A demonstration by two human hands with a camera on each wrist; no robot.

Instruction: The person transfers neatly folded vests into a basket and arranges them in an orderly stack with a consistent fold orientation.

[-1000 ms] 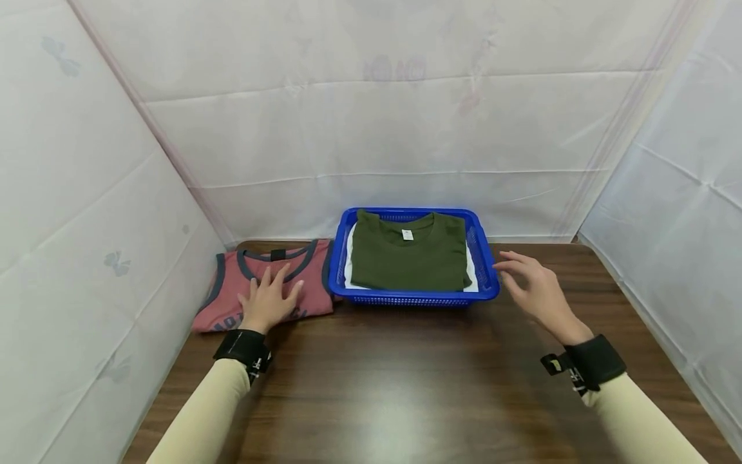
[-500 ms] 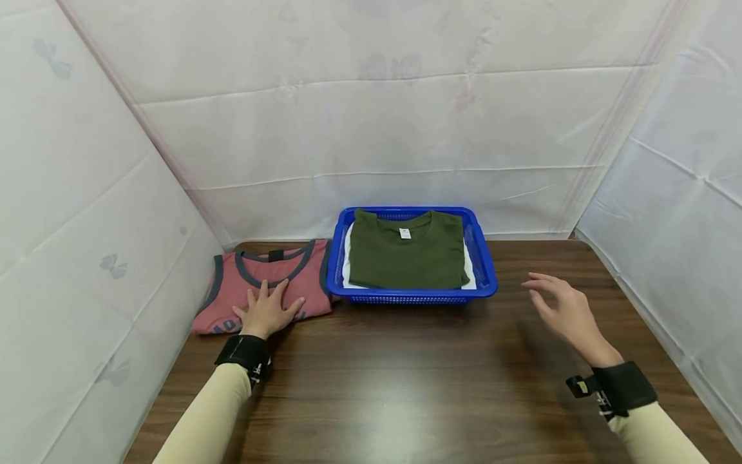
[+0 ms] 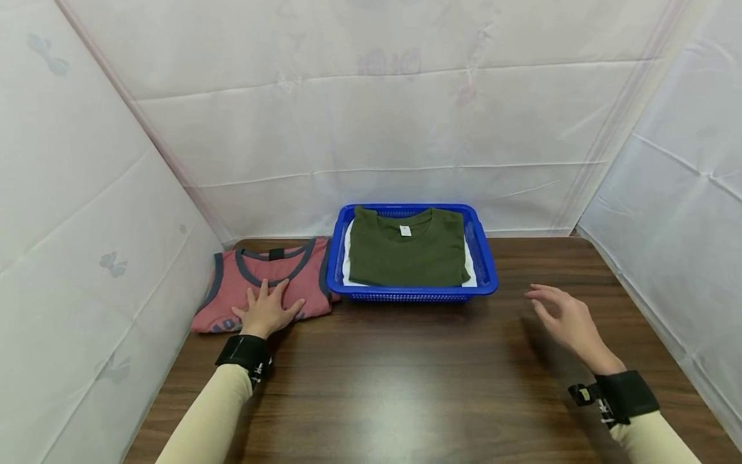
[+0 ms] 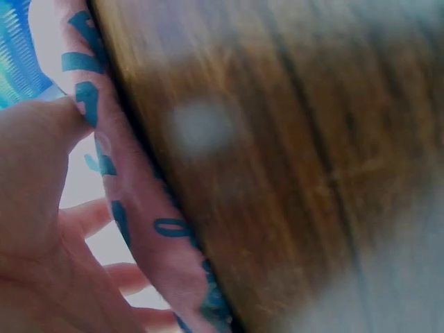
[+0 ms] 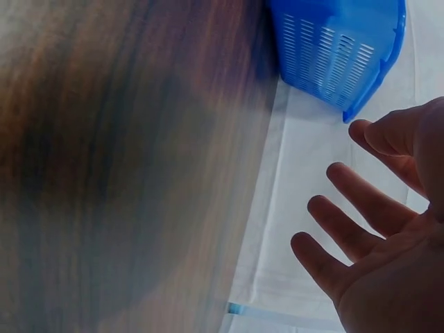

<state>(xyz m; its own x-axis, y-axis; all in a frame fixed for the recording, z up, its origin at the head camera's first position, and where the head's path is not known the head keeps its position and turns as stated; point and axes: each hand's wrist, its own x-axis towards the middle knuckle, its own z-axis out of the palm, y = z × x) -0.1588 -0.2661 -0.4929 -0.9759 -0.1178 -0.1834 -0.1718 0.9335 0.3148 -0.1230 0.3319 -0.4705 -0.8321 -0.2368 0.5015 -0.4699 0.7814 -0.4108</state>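
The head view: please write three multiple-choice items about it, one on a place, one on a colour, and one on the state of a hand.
1. Where does the folded pink tank top lie?
A. inside the basket
B. on the table, to the left of the basket
C. on the table, to the right of the basket

2. What colour is the top shirt in the blue basket?
A. dark green
B. red
C. yellow

3. What is the right hand doing?
A. gripping the basket rim
B. pinching a shirt
C. holding nothing, fingers relaxed, above the table

Answers:
1. B, it lies beside the basket's left wall, under the flat left hand.
2. A, the green shirt lies over a white one.
3. C, it is apart from the basket and touches no cloth.
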